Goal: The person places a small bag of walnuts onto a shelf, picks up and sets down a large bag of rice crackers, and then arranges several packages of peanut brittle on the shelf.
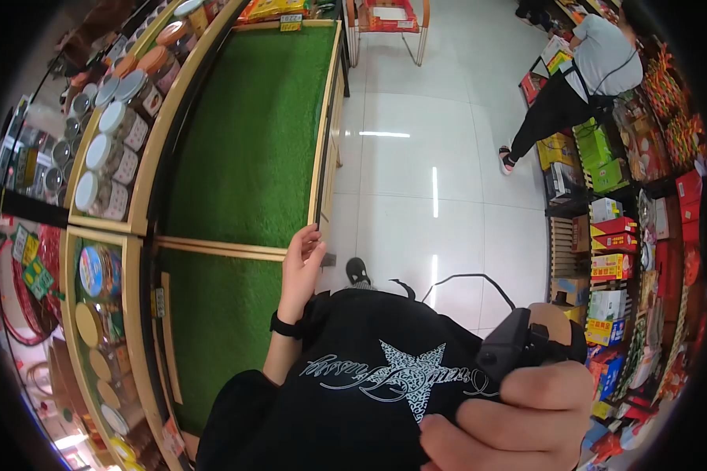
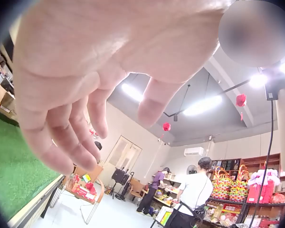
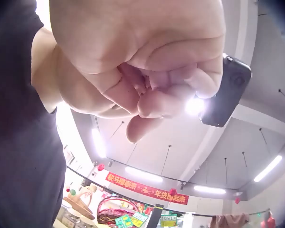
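My left hand (image 1: 300, 275), with a black band at the wrist, is at the wooden rim (image 1: 320, 188) of a display stand lined with green artificial turf (image 1: 251, 125). Its fingers are slightly bent with the thumb apart, and the left wrist view shows nothing in the palm (image 2: 114, 42). Raised close to the head camera, my right hand (image 1: 518, 416) has its fingers curled in toward the palm. Nothing shows inside those curled fingers (image 3: 166, 95) in the right wrist view. Behind them there is a black, round-cornered device (image 3: 228, 90). Another black device (image 1: 507, 345) sits by the right wrist.
Lidded jars (image 1: 118, 161) line a wooden shelf on the left. Across the pale tiled floor (image 1: 416, 157), shelves of boxed goods (image 1: 609, 243) run along the right, where a person in a white shirt (image 1: 605, 59) bends over. A chair (image 1: 385, 20) stands beyond the stand.
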A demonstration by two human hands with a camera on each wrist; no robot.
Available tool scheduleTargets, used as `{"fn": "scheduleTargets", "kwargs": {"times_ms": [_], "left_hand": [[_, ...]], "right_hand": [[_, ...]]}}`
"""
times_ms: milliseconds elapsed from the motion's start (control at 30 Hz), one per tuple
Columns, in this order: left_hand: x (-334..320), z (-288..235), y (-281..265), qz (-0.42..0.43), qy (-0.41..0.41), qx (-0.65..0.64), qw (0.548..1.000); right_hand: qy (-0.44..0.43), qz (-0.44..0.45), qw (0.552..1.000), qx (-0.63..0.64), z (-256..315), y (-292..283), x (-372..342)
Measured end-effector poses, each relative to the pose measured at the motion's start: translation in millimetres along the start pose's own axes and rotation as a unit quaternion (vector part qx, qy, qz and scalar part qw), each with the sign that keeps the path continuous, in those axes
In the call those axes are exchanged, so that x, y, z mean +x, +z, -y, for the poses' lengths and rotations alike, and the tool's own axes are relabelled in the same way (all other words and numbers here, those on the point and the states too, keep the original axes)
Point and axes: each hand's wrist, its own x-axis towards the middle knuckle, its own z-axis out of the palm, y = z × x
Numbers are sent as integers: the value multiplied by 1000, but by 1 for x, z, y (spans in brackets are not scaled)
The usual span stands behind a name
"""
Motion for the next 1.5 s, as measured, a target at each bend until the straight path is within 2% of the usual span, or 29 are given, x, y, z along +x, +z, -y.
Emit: {"fn": "scheduleTargets", "kwargs": {"times_ms": [67, 167, 367, 400, 433, 500, 533, 567, 633, 700, 767, 833, 900, 967, 1033, 1133, 1200, 1367, 1500], "left_hand": [[24, -3, -8, 15, 8, 18, 1000], [52, -1, -12, 45, -9, 34, 998], [84, -5, -3, 63, -45, 35, 996], [91, -2, -1, 68, -46, 43, 996], [97, -1, 2, 67, -49, 38, 996], [110, -3, 10, 50, -48, 45, 997], [118, 0, 13, 41, -49, 42, 997], [127, 0, 18, 38, -46, 38, 998], [148, 3, 31, 25, -37, 23, 999], [166, -12, 46, 7, -32, 31, 999], [188, -27, 66, -8, -18, 45, 999], [205, -36, 87, -13, 5, 38, 999], [224, -42, 110, -23, 19, 28, 999], [241, -45, 132, -19, 24, 75, 997], [254, -45, 153, -26, 30, 56, 998], [265, -65, 178, -14, 68, 99, 993], [271, -75, 189, -11, 57, 112, 992], [298, -93, 201, -9, 63, 153, 986], [331, -118, 204, -8, 115, 165, 980]], "right_hand": [[42, 39, 998, 10, -16, 9, 10], [65, 28, 997, 20, -35, 27, 14], [9, -4, 994, 113, -95, 62, 29], [-45, 40, 990, 125, -107, 63, 25], [-45, 41, 990, 130, -111, 65, 21], [70, -125, 989, 38, -119, 72, 20], [19, 0, 999, 50, -142, 44, 16], [-35, 215, 970, 111, -166, 4, 15], [131, 142, 979, 72, -176, -18, -3], [266, 240, 931, 72, -209, -56, 1], [244, 123, 961, 36, -254, -63, -28], [336, -19, 941, 41, -281, -59, -68], [425, 6, 905, 36, -306, -63, -93], [502, 12, 863, 47, -329, -68, -119], [556, 15, 829, 54, -349, -72, -145], [597, -3, 799, 71, -376, -75, -173], [633, -5, 772, 57, -390, -77, -183], [633, 29, 773, 39, -430, -78, -188], [630, 40, 774, 37, -464, -66, -188]]}}
